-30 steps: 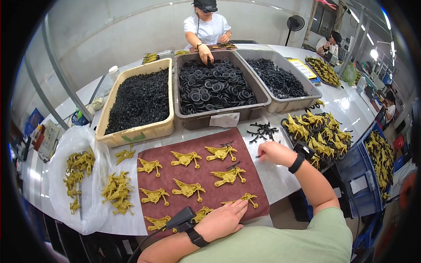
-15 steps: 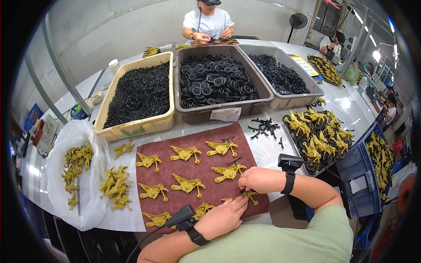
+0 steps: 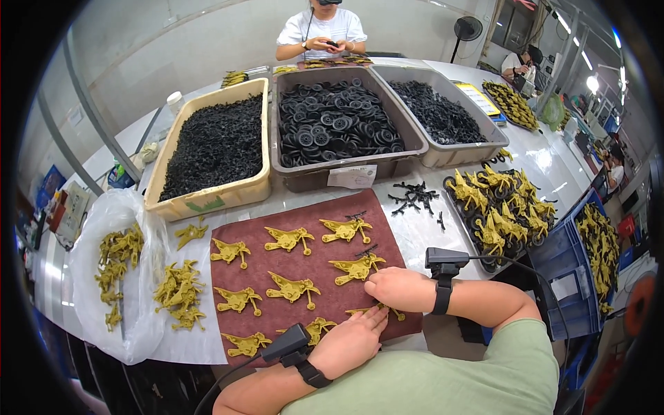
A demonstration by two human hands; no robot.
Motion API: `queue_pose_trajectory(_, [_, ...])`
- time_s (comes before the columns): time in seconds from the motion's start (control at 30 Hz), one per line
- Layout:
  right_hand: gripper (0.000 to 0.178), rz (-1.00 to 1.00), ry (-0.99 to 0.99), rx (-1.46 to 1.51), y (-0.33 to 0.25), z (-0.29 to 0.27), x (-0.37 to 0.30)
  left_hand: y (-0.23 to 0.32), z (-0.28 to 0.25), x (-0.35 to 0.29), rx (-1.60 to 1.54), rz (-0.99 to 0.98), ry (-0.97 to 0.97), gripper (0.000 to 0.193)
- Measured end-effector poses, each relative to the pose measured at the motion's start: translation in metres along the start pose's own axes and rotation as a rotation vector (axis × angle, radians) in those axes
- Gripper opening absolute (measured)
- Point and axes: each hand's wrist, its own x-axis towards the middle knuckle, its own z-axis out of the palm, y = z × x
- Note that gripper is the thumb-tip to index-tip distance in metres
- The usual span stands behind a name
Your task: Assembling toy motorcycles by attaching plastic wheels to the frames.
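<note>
On the maroon mat, yellow plastic toy motorcycle frames lie in rows. The frame nearest my hands is at the mat's lower right, mostly covered by them. My left hand rests with stretched fingers, the tips touching that frame. My right hand bends over the same frame with its fingers closed and pointing down; what they pinch is hidden. Just beyond it lies another frame with a thin black piece at its upper edge. A similar black piece lies by the top right frame.
Beyond the mat stand a cream bin of small black parts, a brown bin of black wheels and a grey bin. Loose black pieces lie right of the mat. Wheeled yellow assemblies fill a tray. A co-worker sits opposite.
My right hand has shifted slightly and its fingertips now hide the black bit that showed beneath them. My left hand stays put. The co-worker's hands have come together around a small dark thing.
</note>
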Motion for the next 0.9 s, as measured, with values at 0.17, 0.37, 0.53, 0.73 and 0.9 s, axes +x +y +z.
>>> queue_pose_trajectory(0.17, [0.010,0.026,-0.001,0.062,0.000,-0.008,-0.002,0.001,-0.004,-0.003,-0.004,0.003,-0.007,0.048])
queue_pose_trajectory(0.37, [0.040,0.428,0.505,0.396,0.078,0.005,-0.030,-0.012,0.005,0.000,-0.021,0.055,0.007,0.045])
queue_pose_trajectory(0.53, [0.024,1.022,0.503,0.052,0.144,0.017,-0.075,-0.011,-0.003,-0.004,-0.089,0.071,0.071,0.043])
queue_pose_trajectory(0.73, [0.028,1.030,0.325,0.317,0.150,0.018,-0.074,-0.029,-0.051,-0.023,0.105,-0.096,0.231,0.045])
queue_pose_trajectory(0.9, [0.026,0.743,0.589,0.362,0.111,-0.022,-0.021,-0.092,-0.073,-0.032,0.202,-0.408,0.230,0.057])
